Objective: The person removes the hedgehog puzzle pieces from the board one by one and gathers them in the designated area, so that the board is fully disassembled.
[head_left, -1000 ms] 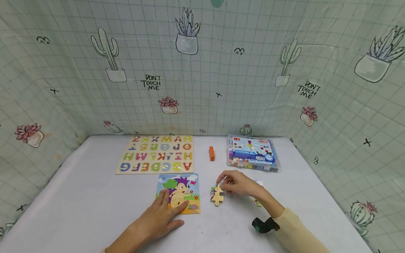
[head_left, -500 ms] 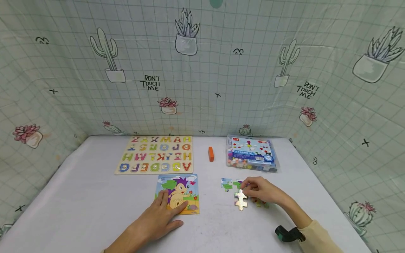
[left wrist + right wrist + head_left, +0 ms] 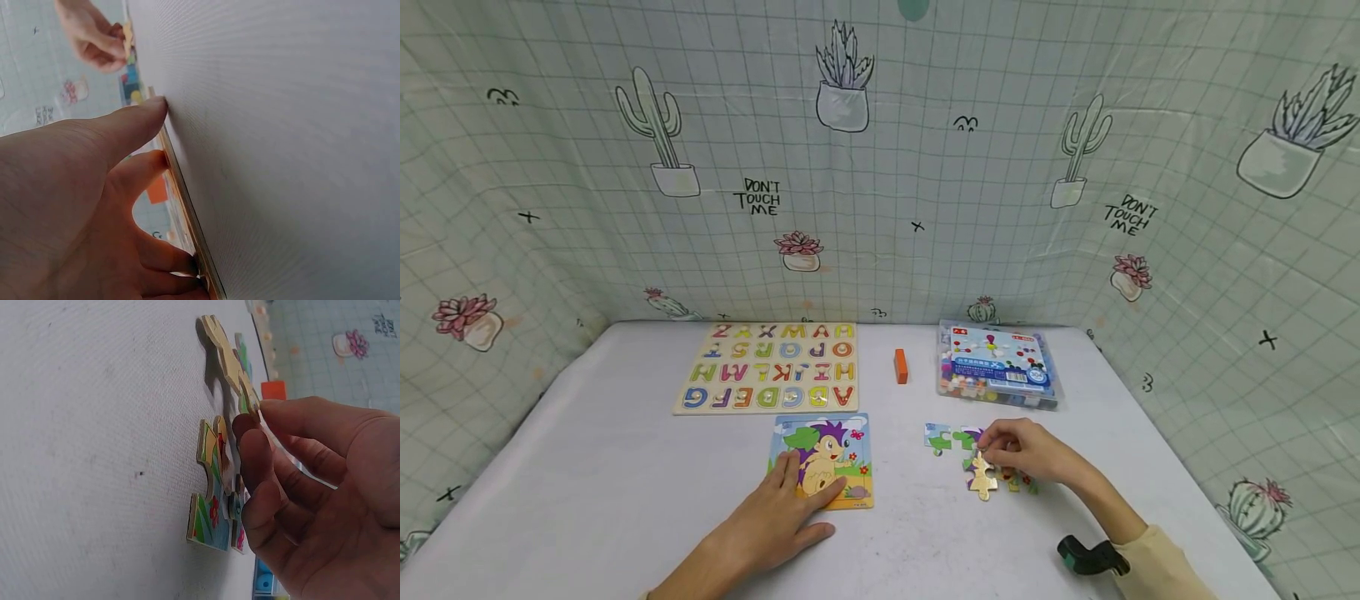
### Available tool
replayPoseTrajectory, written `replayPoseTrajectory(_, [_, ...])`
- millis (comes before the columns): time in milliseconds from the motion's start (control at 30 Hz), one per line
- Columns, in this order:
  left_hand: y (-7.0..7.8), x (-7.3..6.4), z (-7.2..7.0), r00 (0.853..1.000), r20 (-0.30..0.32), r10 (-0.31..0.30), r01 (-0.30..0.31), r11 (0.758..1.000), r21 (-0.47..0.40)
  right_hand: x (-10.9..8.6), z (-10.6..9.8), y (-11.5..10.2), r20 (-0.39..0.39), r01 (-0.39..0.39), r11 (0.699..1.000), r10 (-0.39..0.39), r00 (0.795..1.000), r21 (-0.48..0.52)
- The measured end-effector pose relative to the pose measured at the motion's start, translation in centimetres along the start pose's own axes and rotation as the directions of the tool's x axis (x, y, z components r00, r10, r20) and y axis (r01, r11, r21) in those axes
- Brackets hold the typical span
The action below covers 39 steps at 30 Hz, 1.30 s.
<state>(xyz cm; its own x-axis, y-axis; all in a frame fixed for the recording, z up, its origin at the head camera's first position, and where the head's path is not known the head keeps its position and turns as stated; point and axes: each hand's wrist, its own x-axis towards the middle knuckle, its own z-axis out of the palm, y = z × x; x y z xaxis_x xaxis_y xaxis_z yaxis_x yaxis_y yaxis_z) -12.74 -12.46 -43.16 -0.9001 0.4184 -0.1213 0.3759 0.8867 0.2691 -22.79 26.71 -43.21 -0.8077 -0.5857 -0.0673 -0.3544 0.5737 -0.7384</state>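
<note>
My left hand rests with spread fingers on a square hedgehog picture board. In the left wrist view, the thumb lies by the board's thin wooden edge. My right hand pinches a beige puzzle piece by its upper end, between thumb and fingers. The right wrist view has this jigsaw piece tilted, casting a shadow on the table. Around it lie several other pieces: a blue-and-green one to its left, and flower-and-grass ones partly hidden under the right hand.
Behind the picture board lies a wooden alphabet board. An orange block stands at the middle back, left of a clear plastic box of colored parts. A patterned cloth encloses the white table.
My right hand has carried the beige puzzle piece to the right, in among the other pieces, uncovering the blue-and-green ones. During the last half second it shifts only slightly. My left hand stays put.
</note>
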Motion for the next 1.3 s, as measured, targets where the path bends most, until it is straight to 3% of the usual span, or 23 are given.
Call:
replayPoseTrajectory(367, [0.1,-0.1,-0.2,1.0,-0.004,-0.004,0.004,1.0,-0.003,-0.2,-0.4,-0.2,-0.009,-0.034,0.999,0.033,0.999,-0.017])
replayPoseTrajectory(767, [0.2,0.0,-0.3,1.0,0.007,-0.007,0.007,1.0,-0.005,0.4,-0.5,-1.0,-0.029,-0.022,0.998,0.021,0.999,-0.059])
replayPoseTrajectory(1300, [0.1,0.0,-0.3,1.0,0.009,0.021,-0.021,0.999,0.028,3.7,2.2,-3.6,0.017,0.035,0.995,-0.033,0.999,-0.096])
